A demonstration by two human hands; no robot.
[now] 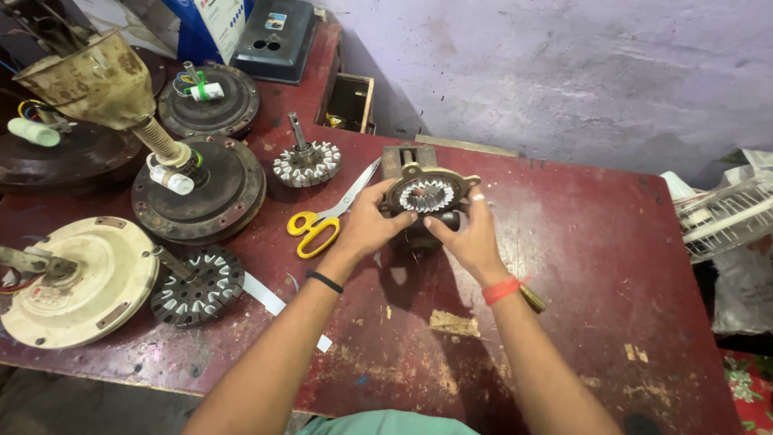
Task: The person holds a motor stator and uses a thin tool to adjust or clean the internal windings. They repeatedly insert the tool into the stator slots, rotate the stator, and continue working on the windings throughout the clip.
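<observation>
Head view: both hands, left (pixel 369 223) and right (pixel 469 234), grip the bare stator core (pixel 426 195) on the desk (pixel 596 266); no windings in yet, scissors (pixel 326 218) at 9 o'clock.

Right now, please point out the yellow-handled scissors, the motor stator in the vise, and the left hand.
yellow-handled scissors (pixel 312 228), head view, on a yellow handle loop.
motor stator (pixel 426 194), head view, on its toothed core.
left hand (pixel 368 224), head view, on the back of the hand.
</observation>
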